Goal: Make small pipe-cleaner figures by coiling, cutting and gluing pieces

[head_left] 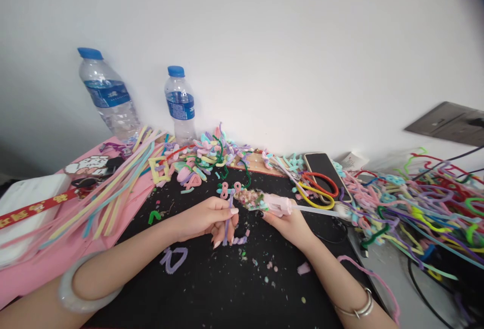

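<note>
Near the middle of the black mat [151, 288], my left hand [217, 220] pinches a short purple fuzzy stem [227, 225], held upright between thumb and fingers. Pink fuzzy loops [225, 189] show just above it. My right hand [289, 225] is closed around a pale pink glue gun [278, 205] that points left. Its front is crusted with bits of coloured fuzz [251, 199], and its tip is close to the top of the purple stem; whether they touch I cannot tell. A clear stick [315, 211] sticks out of its back. A bent purple piece [176, 260] lies below my left forearm.
Two water bottles [108, 94] [180, 104] stand against the wall. Long pastel stems [117, 187] lie on pink paper [132, 218] at left. Piles of coloured stems fill the back [204, 155] and right [408, 203]. A phone [328, 175] lies behind my right hand, with cables beyond.
</note>
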### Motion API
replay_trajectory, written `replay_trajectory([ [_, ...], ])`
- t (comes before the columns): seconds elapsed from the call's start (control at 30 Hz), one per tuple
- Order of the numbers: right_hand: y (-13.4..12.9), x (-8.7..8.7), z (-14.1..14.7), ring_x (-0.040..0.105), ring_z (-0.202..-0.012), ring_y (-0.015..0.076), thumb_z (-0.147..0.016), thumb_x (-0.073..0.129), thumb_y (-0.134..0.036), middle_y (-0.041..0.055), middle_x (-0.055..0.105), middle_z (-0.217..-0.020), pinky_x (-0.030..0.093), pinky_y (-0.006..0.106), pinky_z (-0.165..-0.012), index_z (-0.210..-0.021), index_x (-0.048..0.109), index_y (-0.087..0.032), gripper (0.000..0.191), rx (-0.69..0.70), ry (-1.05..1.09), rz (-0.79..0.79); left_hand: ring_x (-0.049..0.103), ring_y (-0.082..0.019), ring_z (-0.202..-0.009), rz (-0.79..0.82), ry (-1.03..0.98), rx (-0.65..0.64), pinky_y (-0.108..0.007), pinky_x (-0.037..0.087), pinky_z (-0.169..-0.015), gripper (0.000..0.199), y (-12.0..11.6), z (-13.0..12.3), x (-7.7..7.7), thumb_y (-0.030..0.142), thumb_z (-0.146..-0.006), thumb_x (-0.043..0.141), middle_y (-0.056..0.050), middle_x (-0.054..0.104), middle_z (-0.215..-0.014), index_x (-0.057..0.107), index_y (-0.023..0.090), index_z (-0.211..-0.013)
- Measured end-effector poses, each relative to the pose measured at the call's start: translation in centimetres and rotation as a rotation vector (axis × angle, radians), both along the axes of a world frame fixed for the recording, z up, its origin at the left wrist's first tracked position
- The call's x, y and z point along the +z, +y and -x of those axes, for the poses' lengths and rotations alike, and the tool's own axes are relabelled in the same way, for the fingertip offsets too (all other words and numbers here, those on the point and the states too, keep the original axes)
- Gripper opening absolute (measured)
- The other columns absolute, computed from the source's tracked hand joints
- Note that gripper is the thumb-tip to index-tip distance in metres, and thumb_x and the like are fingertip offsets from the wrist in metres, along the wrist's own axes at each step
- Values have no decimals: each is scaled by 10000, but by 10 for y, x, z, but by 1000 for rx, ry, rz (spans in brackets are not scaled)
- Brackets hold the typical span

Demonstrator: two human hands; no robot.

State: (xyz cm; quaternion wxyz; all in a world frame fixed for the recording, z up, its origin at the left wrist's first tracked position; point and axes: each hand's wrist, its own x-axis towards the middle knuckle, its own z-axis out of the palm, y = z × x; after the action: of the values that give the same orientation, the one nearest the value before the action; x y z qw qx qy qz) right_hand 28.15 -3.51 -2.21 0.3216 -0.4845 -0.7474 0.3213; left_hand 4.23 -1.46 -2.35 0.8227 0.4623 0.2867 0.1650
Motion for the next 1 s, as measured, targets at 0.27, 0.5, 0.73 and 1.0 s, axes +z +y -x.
replay_trajectory([
  [0.27, 0, -2, -1, 543, -632, 151, -815, 577, -328, 27, 620, -720, 455, 261, -617, -762, 598, -160, 177, -6, 7, -13, 508, -64, -331, -16, 12, -11, -156, 322, -352, 327, -1, -1, 2, 424, -864, 545, -69, 693, -623, 544, 127, -728],
  [0.5, 0, -2, 0, 549, -631, 152, -803, 585, -328, 23, 621, -706, 464, 261, -622, -747, 596, -161, 176, -28, 14, -19, 504, -68, -324, -25, 16, -17, -162, 325, -350, 332, 0, -1, 1, 430, -862, 542, -64, 681, -602, 544, 124, -732],
  [0.73, 0, -1, 1, 535, -603, 146, -785, 592, -307, 17, 609, -666, 454, 253, -585, -699, 580, -167, 165, -51, 27, -21, 499, -65, -317, -27, 24, -22, -160, 325, -343, 336, -1, -1, 2, 436, -860, 544, -57, 679, -591, 541, 128, -725],
  [1.0, 0, -1, 1, 525, -569, 136, -767, 594, -294, 6, 603, -634, 450, 245, -557, -676, 573, -170, 155, -72, 34, -29, 489, -66, -304, -25, 42, -21, -164, 350, -339, 346, 0, -1, 3, 450, -844, 562, -47, 671, -562, 542, 129, -716],
])
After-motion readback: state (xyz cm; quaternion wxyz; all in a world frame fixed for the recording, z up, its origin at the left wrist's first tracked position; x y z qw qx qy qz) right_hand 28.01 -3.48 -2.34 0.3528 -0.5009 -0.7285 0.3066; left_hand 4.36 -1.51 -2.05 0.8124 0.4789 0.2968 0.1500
